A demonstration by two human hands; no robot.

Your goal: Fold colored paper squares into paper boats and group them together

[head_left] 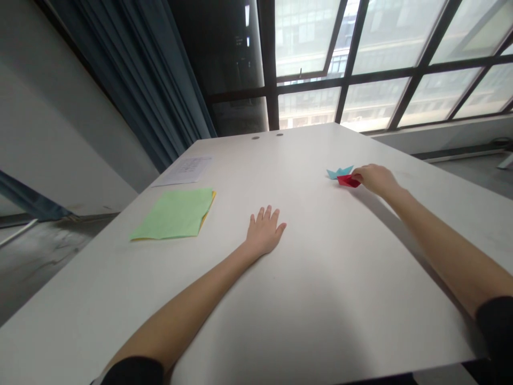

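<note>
My left hand (264,232) lies flat on the white table (296,289), palm down with its fingers spread and nothing in it. Off to the right, my right hand (374,178) pinches a red folded paper boat (348,181) by its right end. Just behind the red one sits a light blue folded paper boat (339,172), partly covered by it. Whether the two boats touch, I cannot tell. The right fingertips are partly hidden behind the hand.
A stack of green paper (174,214) with a yellow edge showing lies on the left of the table. Behind it is a printed white sheet (186,170). Two round grey discs (255,138) are at the table's far edge, before the windows and a blue curtain (140,69).
</note>
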